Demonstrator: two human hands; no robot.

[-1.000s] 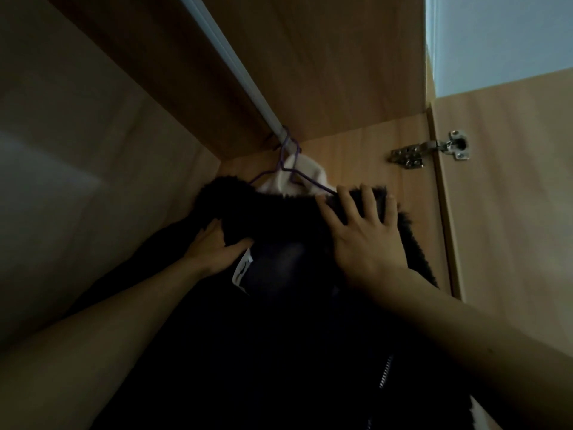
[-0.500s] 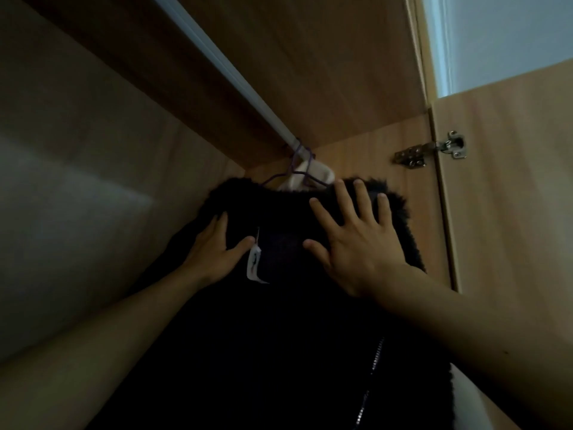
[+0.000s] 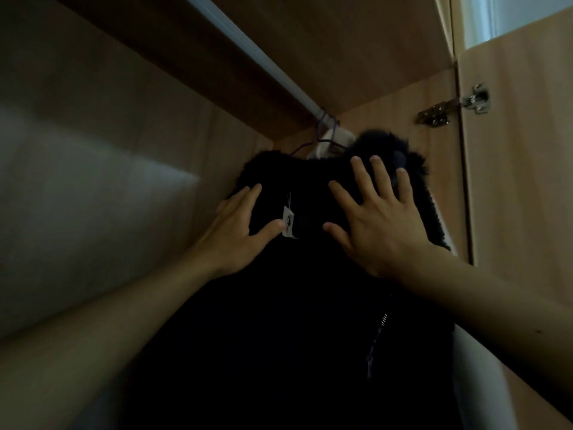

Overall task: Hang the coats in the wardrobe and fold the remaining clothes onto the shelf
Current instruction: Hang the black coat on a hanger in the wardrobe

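Head view, looking up into a dim wooden wardrobe (image 3: 356, 41). A black fluffy coat (image 3: 294, 305) hangs in the middle of the frame from a purple hanger (image 3: 322, 131), whose hook sits over a pale rail (image 3: 248, 54) running from the upper left down toward the far right corner. The coat fills the lower centre; a zipper (image 3: 376, 339) runs down its right side.

The left hand (image 3: 238, 231) lies flat on the coat's left shoulder, fingers straight and close together, gripping nothing; its thumb touches a small white tag (image 3: 288, 225) dangling from the collar. The right hand (image 3: 381, 225) presses flat on the right shoulder, fingers straight and spread wide, fingertips reaching the furry collar (nothing is pinched or clasped). Both bare forearms enter from the near bottom corners.

Just behind the collar, something white (image 3: 335, 141) hangs on the same rail; what it is cannot be told. To the right, a metal hinge (image 3: 452, 107) joins the wardrobe's side panel to its open door (image 3: 521, 181).
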